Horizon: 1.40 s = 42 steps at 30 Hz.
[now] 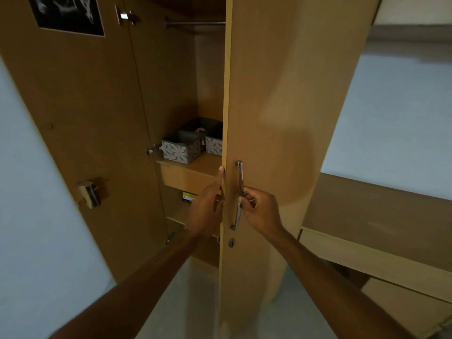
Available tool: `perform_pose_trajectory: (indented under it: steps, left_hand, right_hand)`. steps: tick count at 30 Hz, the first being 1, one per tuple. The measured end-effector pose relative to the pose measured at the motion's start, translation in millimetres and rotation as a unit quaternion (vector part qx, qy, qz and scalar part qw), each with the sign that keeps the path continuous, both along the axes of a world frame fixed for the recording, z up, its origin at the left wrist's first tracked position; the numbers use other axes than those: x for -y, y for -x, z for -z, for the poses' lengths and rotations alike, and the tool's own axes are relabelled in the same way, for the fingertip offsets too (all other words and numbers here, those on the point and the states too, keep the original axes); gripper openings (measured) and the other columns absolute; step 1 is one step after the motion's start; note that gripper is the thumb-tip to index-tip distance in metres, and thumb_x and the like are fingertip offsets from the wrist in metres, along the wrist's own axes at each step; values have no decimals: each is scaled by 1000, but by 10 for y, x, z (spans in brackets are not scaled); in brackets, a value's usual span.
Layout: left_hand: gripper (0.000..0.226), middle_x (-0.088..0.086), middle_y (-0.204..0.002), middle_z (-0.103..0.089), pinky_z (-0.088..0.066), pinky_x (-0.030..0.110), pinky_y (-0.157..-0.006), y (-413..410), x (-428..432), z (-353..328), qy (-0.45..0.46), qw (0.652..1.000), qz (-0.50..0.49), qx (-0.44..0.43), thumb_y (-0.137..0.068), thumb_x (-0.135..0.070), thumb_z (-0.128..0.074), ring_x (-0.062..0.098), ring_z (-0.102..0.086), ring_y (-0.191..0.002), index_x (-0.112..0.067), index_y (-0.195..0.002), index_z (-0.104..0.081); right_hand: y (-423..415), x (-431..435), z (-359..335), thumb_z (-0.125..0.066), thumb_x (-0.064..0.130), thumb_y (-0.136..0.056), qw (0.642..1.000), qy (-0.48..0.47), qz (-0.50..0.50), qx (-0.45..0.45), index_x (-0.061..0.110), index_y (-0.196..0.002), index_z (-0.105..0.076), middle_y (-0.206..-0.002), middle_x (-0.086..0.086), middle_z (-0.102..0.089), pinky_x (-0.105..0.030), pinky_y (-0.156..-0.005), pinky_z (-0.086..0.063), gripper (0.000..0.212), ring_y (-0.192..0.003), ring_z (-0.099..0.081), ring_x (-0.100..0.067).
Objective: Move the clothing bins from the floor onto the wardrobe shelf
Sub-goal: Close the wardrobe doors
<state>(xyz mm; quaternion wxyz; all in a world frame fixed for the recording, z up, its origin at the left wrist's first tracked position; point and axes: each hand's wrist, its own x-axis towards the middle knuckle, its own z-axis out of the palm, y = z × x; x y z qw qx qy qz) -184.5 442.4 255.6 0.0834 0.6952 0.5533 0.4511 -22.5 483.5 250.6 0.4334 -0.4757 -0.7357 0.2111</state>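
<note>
Two clothing bins are up on the wardrobe shelf (203, 165). The left bin (181, 149) sits near the shelf's front edge. The right bin (213, 144) is just beside it, partly hidden by the right door (269, 94). Whether the two touch cannot be told. No bin is seen on the visible strip of floor (171, 302). What lies behind the door or out of frame is not known.

Grip state:
- Right grip (261, 211): the fingers are curled round the lower half of the door handle (241, 174), which is firmly held.
- Left grip (205, 211): the fingers are straight and laid along the free edge of the right door, with nothing held.

The left door (73, 106) is swung wide open. The right door is ajar, edge-on to the camera.

Step, as judged: placement looks done, and door handling is now in hand. Opening or closing cannot be settled from one frame. Closing is judged likelier, since the bins are on the shelf.

Next move, if closing:
- The left fingers must be pulled off the door edge before it meets the carcass, as there is a pinch risk.
- The door should be driven by the handle alone.
- The left bin's front should be checked against the door swing, and the bin nudged back if it is proud of the shelf.
- The left door is then to be shut.

If opening instead, the floor should be checked for remaining bins.
</note>
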Motion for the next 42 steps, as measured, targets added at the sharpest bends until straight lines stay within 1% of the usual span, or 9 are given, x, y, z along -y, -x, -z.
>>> perform_pose_trajectory:
  steps: [5,10,17,20,24,32,38,40,42]
  left_hand:
    - [94,-8,-138,-51,-58,27,-80,516,-555,-85,38,997,61,24,-91,-6,-61,7,-62,-107,-45,-151,0]
    - [87,-23,-136,-48,-50,14,-88,903,-1056,-199,79,987,140,23,-92,-20,-57,3,-58,-115,-40,-152,3]
    - [94,-14,-135,-45,-48,10,-83,1174,-1708,-265,122,977,172,44,-88,1,-59,8,-52,-121,-28,-154,2]
    - [98,-22,-131,-45,-50,18,-92,1236,-2003,-259,115,973,196,40,-84,3,-63,4,-53,-120,-21,-154,1]
    - [105,-24,-124,-51,-55,22,-84,1316,-2542,-149,128,968,210,47,-81,4,-68,-7,-56,-109,-24,-154,2]
    - [93,5,-151,-41,-44,40,-107,1313,-3195,-227,129,978,164,14,-86,-5,-61,23,-47,-133,-37,-153,-7]
    - [85,-13,-115,-54,-55,18,-74,1262,-3575,-178,129,963,228,67,-90,-3,-63,-4,-62,-95,-39,-149,-14]
    - [62,-20,-109,-51,-50,10,-75,1241,-3604,-235,129,963,228,67,-92,-23,-61,-9,-59,-94,-52,-139,-31]
    - [73,-26,-116,-45,-38,-5,-73,1226,-3617,-281,142,965,212,56,-91,-18,-64,-21,-50,-89,-39,-147,-23]
  right_hand:
    - [533,-496,8,-65,27,-87,999,-13,41,8,20,-117,-69,-90,5,-75,-9,-65,-42,31,-75,-66,-1]
    - [879,-992,5,-64,31,-87,996,-20,76,31,18,-111,-71,-92,3,-76,-21,-73,-51,29,-84,-70,-9]
    - [1168,-1537,-75,-62,23,-88,992,-44,94,68,19,-67,-58,-55,6,-57,-25,-50,-38,22,-50,-51,-5]
    - [1231,-1798,-87,-61,23,-88,991,-54,102,72,16,-70,-63,-58,3,-62,-28,-51,-41,20,-51,-54,-10]
    - [1313,-2228,-28,-61,23,-89,989,-59,111,73,14,-69,-64,-58,1,-62,-22,-48,-35,22,-50,-52,-10]
    - [1361,-2901,-31,-62,22,-89,988,-70,117,71,15,-72,-70,-59,9,-61,-18,-48,-37,19,-47,-50,-2]
    - [1354,-3163,-52,-61,20,-90,988,-78,121,60,17,-75,-70,-65,6,-66,-25,-52,-45,18,-52,-55,-9]
    - [1345,-3233,-47,-61,21,-90,987,-80,126,63,16,-75,-70,-67,2,-70,-28,-53,-47,18,-54,-58,-12]
    - [1338,-3302,-49,-61,20,-89,987,-74,129,66,17,-76,-71,-69,1,-71,-28,-55,-49,17,-56,-59,-11]
